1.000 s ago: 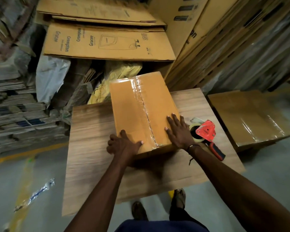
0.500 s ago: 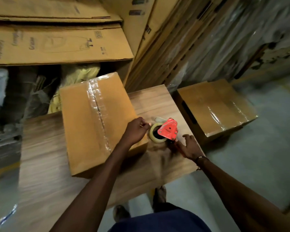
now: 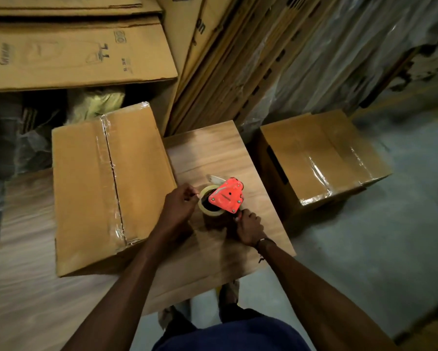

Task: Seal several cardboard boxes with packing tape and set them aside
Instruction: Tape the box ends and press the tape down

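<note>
The red tape dispenser [image 3: 226, 195] is being taken up from the wooden surface [image 3: 213, 153], just to the right of the cardboard box [image 3: 109, 183] that lies on it. The dispenser's handle is gripped by the right hand [image 3: 249, 226], fingers curled round it, at the near end of the tool. The left hand [image 3: 178, 206] is set against the tape roll [image 3: 209, 202], and something thin appears to be pinched between its fingertips at the roll's edge (probably the loose tape end, though it is too small to be sure).

The box on the surface already carries a strip of clear tape along its centre seam, folded over both ends, so its top looks sealed. A second taped box [image 3: 321, 158] stands on the floor to the right, apart from the surface, and seems to have been set aside.

The step in hand is judged to be the readying of the dispenser: the tape end is being freed or steadied. For the next move, the tape end would need to be drawn out clear of the roll and the dispenser lifted, with the right-hand grip kept firm. Whether further taping is meant for this box or for another cannot be told.
</note>
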`<action>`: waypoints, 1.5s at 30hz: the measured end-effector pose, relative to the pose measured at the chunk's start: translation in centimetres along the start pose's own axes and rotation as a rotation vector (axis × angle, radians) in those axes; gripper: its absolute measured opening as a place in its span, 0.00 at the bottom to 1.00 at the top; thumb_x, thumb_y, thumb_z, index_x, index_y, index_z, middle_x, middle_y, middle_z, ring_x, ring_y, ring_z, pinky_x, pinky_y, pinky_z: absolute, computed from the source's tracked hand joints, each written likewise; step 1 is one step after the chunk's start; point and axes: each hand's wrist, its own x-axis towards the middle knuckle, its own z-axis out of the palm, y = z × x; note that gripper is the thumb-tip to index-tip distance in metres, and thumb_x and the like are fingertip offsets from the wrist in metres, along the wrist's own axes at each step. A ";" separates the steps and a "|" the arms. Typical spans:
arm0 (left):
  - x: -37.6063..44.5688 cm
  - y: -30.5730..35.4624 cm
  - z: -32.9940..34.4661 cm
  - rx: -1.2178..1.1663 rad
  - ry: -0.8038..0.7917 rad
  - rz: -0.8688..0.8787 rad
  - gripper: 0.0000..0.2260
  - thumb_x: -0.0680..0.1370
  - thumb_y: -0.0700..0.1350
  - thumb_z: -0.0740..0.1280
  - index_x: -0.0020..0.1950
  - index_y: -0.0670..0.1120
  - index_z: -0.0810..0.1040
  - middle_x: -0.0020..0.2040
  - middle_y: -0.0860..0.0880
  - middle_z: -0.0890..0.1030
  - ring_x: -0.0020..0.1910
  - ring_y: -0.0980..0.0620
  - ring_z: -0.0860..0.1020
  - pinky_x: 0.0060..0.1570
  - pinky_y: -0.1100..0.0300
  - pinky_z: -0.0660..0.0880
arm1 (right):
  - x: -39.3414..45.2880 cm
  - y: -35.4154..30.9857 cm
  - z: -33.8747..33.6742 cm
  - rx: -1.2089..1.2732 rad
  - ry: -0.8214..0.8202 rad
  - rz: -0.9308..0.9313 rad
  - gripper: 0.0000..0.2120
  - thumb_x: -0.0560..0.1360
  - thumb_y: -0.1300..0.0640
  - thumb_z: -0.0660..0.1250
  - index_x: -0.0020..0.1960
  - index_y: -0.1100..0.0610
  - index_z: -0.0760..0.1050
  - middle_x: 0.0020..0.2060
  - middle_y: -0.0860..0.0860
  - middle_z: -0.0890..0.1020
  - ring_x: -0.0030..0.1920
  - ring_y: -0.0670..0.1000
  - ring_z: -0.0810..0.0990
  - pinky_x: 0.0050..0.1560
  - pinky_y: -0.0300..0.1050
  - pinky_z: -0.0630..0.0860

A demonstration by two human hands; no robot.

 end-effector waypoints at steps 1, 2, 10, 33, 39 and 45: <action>0.0 -0.2 0.0 -0.007 0.007 0.000 0.03 0.79 0.39 0.72 0.49 0.47 0.82 0.45 0.53 0.83 0.43 0.57 0.81 0.44 0.62 0.76 | -0.3 -0.5 -0.9 0.010 0.008 0.016 0.20 0.84 0.46 0.54 0.67 0.60 0.67 0.65 0.61 0.73 0.66 0.67 0.71 0.63 0.62 0.69; -0.1 -0.4 0.0 -0.012 0.008 0.001 0.03 0.79 0.39 0.71 0.50 0.46 0.82 0.46 0.52 0.84 0.44 0.53 0.82 0.45 0.58 0.78 | -0.4 -0.8 -1.6 0.009 0.023 0.025 0.19 0.84 0.46 0.57 0.67 0.60 0.68 0.65 0.62 0.74 0.67 0.66 0.71 0.65 0.62 0.68; -1.1 -0.7 -0.4 -0.096 0.010 0.025 0.05 0.83 0.39 0.66 0.53 0.45 0.82 0.44 0.53 0.85 0.41 0.64 0.81 0.40 0.71 0.74 | -1.0 -0.7 -12.9 -0.188 0.067 -0.093 0.32 0.82 0.33 0.48 0.53 0.55 0.80 0.52 0.58 0.83 0.53 0.62 0.82 0.51 0.52 0.77; -10.0 -2.6 -10.8 -1.451 0.037 -0.660 0.17 0.82 0.27 0.46 0.64 0.32 0.71 0.49 0.34 0.79 0.38 0.41 0.84 0.32 0.52 0.83 | -7.3 -18.9 -15.1 0.410 -0.405 -0.670 0.26 0.77 0.35 0.57 0.55 0.55 0.79 0.35 0.57 0.80 0.31 0.57 0.71 0.33 0.51 0.69; -13.0 -6.4 -15.1 -1.688 0.188 -0.645 0.14 0.74 0.37 0.55 0.54 0.32 0.75 0.43 0.35 0.85 0.49 0.39 0.81 0.41 0.47 0.84 | -8.9 -24.6 -12.2 0.252 -0.446 -0.785 0.08 0.86 0.58 0.58 0.60 0.55 0.75 0.36 0.55 0.80 0.29 0.52 0.74 0.30 0.45 0.72; -15.0 -9.6 -18.2 -1.249 0.168 -0.659 0.12 0.86 0.45 0.58 0.60 0.40 0.77 0.43 0.43 0.86 0.44 0.46 0.84 0.42 0.53 0.83 | -10.0 -27.6 -8.7 0.330 -0.535 -0.721 0.25 0.88 0.47 0.52 0.54 0.69 0.75 0.32 0.54 0.75 0.29 0.54 0.67 0.29 0.42 0.67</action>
